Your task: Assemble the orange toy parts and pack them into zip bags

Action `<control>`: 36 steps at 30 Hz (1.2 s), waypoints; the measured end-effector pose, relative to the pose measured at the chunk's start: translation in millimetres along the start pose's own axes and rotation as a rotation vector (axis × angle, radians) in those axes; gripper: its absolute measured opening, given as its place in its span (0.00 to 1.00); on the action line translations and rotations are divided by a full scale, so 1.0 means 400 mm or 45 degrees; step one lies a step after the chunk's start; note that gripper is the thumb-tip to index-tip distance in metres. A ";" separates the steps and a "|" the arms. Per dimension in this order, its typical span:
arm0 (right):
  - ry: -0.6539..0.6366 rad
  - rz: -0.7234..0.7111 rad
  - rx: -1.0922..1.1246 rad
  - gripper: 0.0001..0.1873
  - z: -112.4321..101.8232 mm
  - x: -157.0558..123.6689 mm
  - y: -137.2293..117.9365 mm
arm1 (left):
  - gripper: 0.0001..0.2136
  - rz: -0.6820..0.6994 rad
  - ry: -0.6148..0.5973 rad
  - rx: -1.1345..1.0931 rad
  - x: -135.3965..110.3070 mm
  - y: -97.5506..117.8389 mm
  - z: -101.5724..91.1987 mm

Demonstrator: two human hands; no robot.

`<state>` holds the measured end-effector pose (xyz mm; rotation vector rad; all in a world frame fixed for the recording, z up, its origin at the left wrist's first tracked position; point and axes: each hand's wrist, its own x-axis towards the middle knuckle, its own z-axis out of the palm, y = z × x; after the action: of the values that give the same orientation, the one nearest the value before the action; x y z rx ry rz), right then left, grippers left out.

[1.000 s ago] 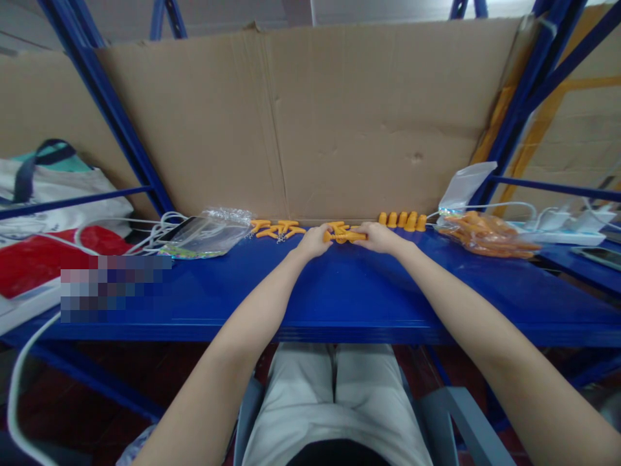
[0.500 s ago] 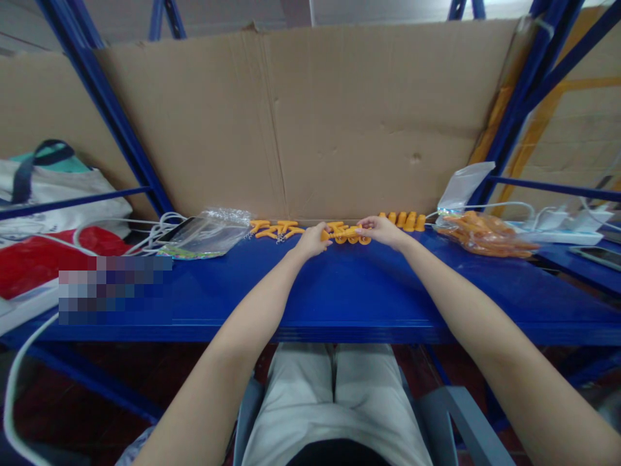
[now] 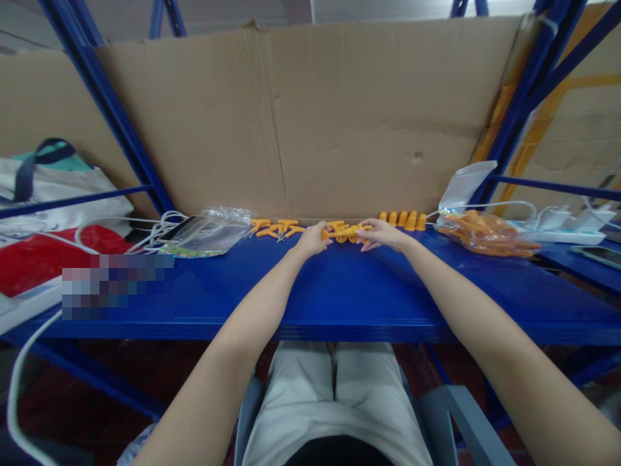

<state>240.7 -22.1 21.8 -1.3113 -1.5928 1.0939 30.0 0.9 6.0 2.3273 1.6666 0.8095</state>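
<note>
I see left hand [image 3: 312, 241] gripping an orange piece [image 3: 353, 231], right hand [image 3: 383, 234] at its other end. Orange cups [image 3: 411, 221] stand farther right.

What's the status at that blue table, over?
Left hand gripping an orange piece. Right hand at its right end. Other orange parts close by. Orange cups standing beside right hand.

No lettering, brand or number could be read. The white bag [image 3: 72, 180] at the left carried dark marks — too blurred to make out — and the coloured strip [image 3: 189, 252] along the clear plastic bag [image 3: 213, 232] showed only as smeared colour.
</note>
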 end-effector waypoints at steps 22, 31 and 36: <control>0.011 -0.002 -0.051 0.12 0.001 0.022 0.019 | 0.13 0.011 0.003 -0.058 0.001 -0.005 -0.001; 0.032 0.201 -0.150 0.29 0.019 0.015 0.008 | 0.13 0.018 0.024 -0.076 0.001 -0.005 0.000; -0.046 0.041 -0.045 0.12 -0.003 0.015 0.019 | 0.12 0.019 0.010 -0.054 0.002 -0.005 0.000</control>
<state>243.2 -15.3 15.3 -1.3512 -1.6292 1.1193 28.6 2.3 5.2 2.3142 1.6210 0.8498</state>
